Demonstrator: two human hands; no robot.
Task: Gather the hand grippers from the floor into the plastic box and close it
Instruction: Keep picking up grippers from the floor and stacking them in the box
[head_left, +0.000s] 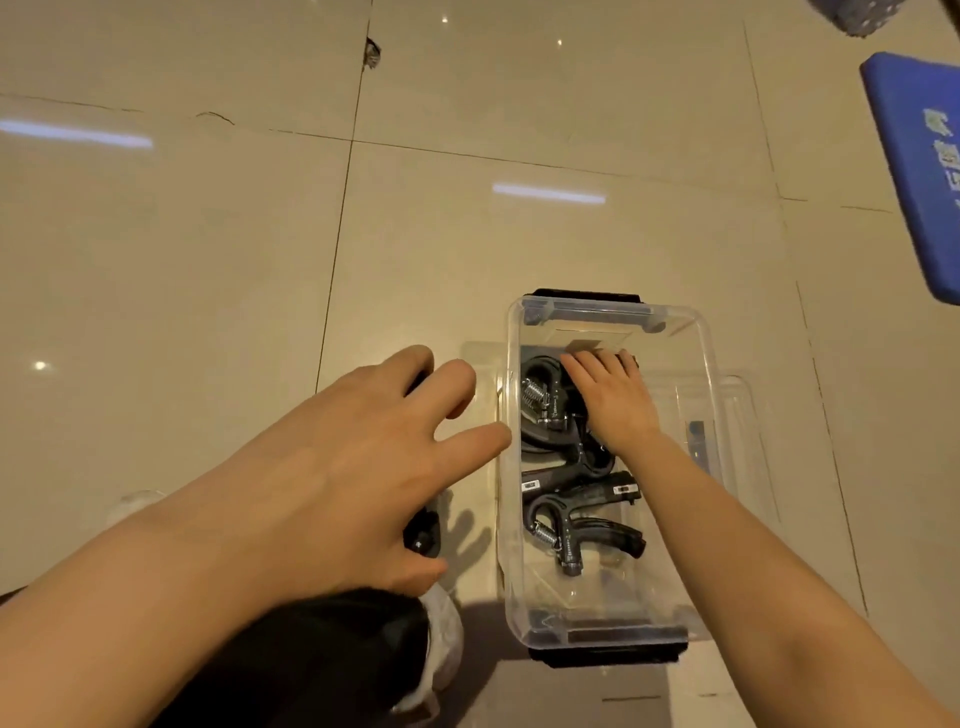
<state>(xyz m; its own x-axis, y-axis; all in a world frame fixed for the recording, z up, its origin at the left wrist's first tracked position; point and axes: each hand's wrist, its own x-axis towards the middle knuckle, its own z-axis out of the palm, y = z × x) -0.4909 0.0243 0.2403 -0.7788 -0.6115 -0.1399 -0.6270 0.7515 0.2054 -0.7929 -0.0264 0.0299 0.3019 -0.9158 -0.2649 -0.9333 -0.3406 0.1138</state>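
Clear plastic box (717, 374) is filling up with hand grippers (576, 525).
Right hand (613, 400) lies flat inside, fingers straight, packing them down; left hand (363, 467) hovers spread over another gripper (422, 535) on the floor (208, 260), lid not on yet.

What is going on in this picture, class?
A person is packing black hand grippers into a clear plastic box on a tiled floor. The right hand reaches inside the box, resting on the grippers at its far end. The left hand hovers open beside the box, over another dark gripper on the floor. The box is open, not yet closed.
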